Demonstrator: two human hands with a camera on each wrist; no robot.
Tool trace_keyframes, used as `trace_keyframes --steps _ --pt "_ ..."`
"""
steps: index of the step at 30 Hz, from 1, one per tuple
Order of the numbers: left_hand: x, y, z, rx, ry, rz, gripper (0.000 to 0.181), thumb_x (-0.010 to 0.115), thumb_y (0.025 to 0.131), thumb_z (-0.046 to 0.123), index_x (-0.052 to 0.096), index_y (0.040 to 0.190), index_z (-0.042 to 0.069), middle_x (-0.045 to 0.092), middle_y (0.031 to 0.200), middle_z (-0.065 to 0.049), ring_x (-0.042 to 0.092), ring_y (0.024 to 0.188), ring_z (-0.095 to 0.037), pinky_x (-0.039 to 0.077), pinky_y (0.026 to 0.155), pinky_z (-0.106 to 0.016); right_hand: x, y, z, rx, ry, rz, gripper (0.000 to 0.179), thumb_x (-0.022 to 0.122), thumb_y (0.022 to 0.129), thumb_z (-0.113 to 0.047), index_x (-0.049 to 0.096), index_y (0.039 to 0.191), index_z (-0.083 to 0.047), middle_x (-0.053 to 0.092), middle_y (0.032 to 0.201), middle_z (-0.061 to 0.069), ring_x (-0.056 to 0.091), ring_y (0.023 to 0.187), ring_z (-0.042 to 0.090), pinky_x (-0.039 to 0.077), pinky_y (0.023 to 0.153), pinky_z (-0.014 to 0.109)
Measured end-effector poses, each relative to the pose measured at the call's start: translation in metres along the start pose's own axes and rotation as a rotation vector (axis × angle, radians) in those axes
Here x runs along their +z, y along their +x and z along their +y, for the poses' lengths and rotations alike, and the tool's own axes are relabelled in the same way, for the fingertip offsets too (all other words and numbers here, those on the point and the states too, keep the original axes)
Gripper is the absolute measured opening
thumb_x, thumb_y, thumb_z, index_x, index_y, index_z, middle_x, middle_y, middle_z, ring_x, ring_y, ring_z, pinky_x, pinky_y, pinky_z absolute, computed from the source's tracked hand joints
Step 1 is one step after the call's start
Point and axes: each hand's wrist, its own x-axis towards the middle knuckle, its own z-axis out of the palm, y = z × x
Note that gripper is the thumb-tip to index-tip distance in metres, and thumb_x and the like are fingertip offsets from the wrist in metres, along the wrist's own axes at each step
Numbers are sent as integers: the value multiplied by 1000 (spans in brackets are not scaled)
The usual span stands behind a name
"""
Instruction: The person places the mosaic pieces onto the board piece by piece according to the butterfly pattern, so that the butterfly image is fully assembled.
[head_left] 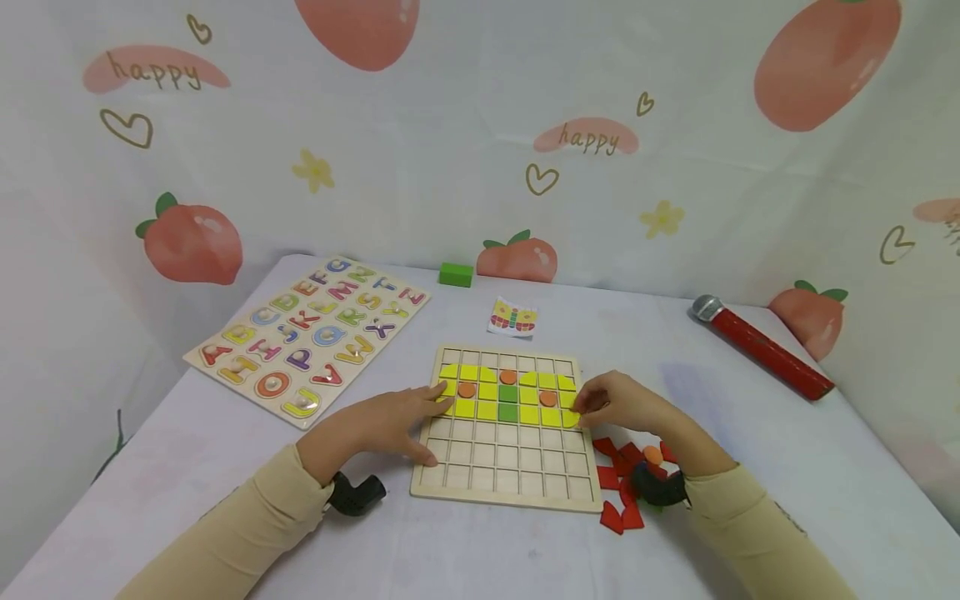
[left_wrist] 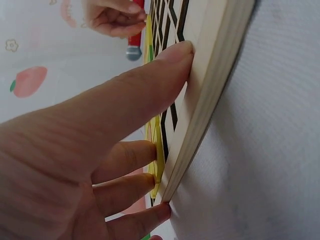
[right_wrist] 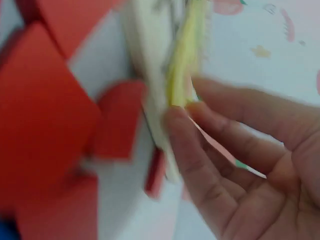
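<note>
A square wooden grid board [head_left: 506, 481] lies on the table, with yellow pieces in its upper rows. Two green squares [head_left: 507, 402] and several orange discs [head_left: 467, 390] sit among them. My left hand [head_left: 390, 421] rests on the board's left edge, thumb low and fingers spread; in the left wrist view its fingertips touch the yellow pieces [left_wrist: 159, 150] and the wooden rim. At the board's right edge, my right hand [head_left: 626, 404] pinches a rounded yellow piece [head_left: 571, 418] at the end of the lowest yellow row. The right wrist view has thumb and fingertips at that piece.
Red pieces [head_left: 608, 477] and an orange disc [head_left: 652, 455] lie right of the board, below my right wrist. Behind the board are a small butterfly picture card [head_left: 513, 317] and a green block [head_left: 456, 275]. An alphabet puzzle [head_left: 300, 342] lies left, a red microphone [head_left: 768, 350] right.
</note>
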Motion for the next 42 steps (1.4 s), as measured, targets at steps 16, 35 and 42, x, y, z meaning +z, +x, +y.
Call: trace_keyframes --steps 16,35,42 --pt "-2 -3 4 5 38 9 82 75 75 41 37 144 18 27 154 -4 27 140 -32 24 115 -47 -1 -27 13 62 -45 -109 20 77 75 -12 60 85 -6 58 73 1 52 68 14 50 66 25" --pt "-3 -4 -8 -23 -29 19 88 76 73 42 35 145 12 24 155 -6 27 139 -36 24 114 -49 22 38 -63 -312 102 -184 9 65 86 -10 62 90 -2 62 82 4 55 73 13 50 67 24" --pt "-4 -4 -10 -9 -30 10 88 75 74 44 34 145 11 23 155 -7 27 138 -41 24 113 -53 52 69 -103 -304 194 -254 8 64 86 -3 64 92 1 65 80 7 61 68 10 56 66 24"
